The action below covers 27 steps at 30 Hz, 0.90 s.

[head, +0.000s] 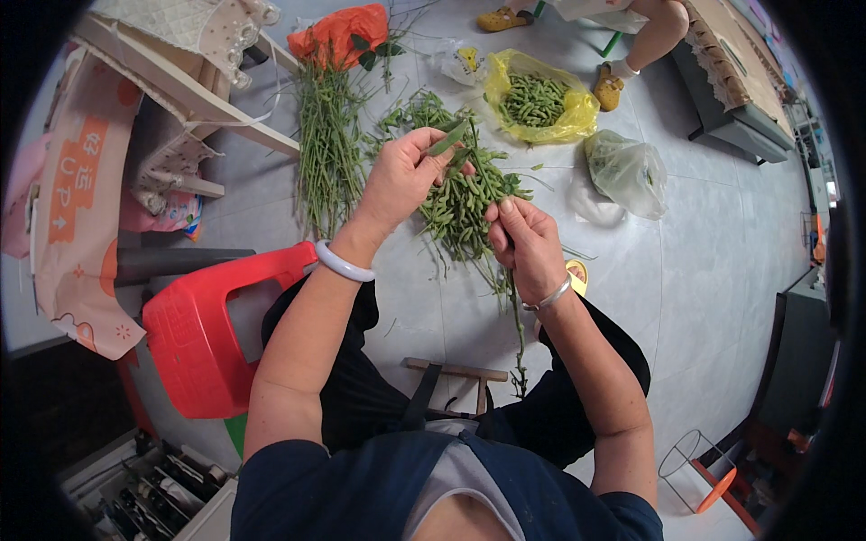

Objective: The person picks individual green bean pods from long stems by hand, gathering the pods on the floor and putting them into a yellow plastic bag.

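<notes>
My right hand (524,233) grips the stem of a soybean plant (519,324), whose root end hangs down between my knees. My left hand (406,172) is at the plant's upper part, its thumb and fingers closed on a green leaf or pod (448,140); which one I cannot tell for sure. Beneath both hands a heap of green soybean plants with pods (467,216) lies on the grey tiled floor. Left of the heap is a pile of bare green stems (328,149). Beyond it, a yellow plastic bag (582,111) stands open with picked pods (534,100) inside.
A red plastic stool (196,338) stands by my left arm. A tied clear bag (626,172) lies at the right, an orange bag (342,34) at the top. Another person's leg and clog (609,86) are near the yellow bag. A white wooden chair (203,81) is upper left.
</notes>
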Each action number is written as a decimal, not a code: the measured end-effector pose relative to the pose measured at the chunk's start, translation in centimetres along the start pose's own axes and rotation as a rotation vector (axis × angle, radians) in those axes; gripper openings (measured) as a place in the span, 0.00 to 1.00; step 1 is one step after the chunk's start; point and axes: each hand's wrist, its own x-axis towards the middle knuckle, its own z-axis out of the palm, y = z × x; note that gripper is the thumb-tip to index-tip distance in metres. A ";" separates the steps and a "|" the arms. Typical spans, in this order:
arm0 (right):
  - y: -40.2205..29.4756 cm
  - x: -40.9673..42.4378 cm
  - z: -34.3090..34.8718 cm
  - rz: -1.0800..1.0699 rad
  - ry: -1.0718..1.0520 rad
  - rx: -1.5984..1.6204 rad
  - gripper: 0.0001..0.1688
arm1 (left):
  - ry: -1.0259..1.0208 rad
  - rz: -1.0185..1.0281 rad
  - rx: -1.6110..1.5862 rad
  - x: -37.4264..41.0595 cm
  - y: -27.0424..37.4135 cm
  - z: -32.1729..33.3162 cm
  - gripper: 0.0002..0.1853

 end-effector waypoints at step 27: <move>0.7 0.0 0.2 -0.010 -0.009 -0.069 0.15 | 0.018 -0.023 0.321 -0.3 -0.5 0.2 0.08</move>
